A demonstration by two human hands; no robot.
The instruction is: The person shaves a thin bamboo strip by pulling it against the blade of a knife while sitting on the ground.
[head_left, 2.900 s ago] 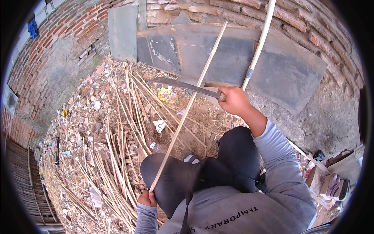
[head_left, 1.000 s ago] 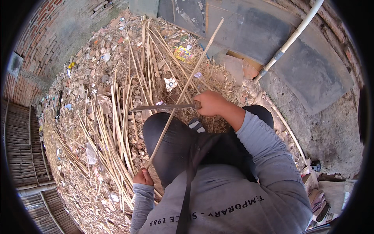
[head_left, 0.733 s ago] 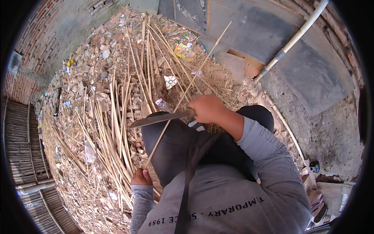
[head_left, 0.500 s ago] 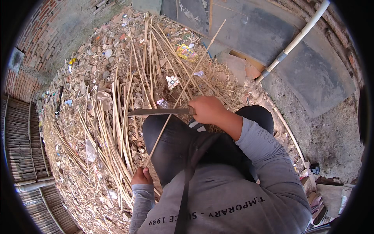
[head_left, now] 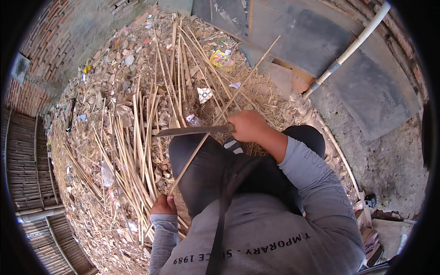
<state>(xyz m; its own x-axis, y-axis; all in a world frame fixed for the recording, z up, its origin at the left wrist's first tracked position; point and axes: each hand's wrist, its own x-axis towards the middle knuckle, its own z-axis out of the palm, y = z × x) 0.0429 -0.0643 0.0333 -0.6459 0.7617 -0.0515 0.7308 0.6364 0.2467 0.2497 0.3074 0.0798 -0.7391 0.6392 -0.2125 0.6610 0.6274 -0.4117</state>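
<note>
shaving seems the step in hand: right hand [head_left: 249,126] clenched round the machete [head_left: 190,131], which crosses the bamboo strip [head_left: 189,164] over the left thigh [head_left: 201,183]; left hand [head_left: 164,205] pinching the strip's near end. the next move likely needs that hold steady.

The blade [head_left: 192,131] is dull metal, the strip [head_left: 195,155] matt and woody, the shirt [head_left: 275,220] matt cloth; far left, the wall [head_left: 43,59] is rough brick; far right, the pipe [head_left: 361,35] looks smooth plastic.
</note>
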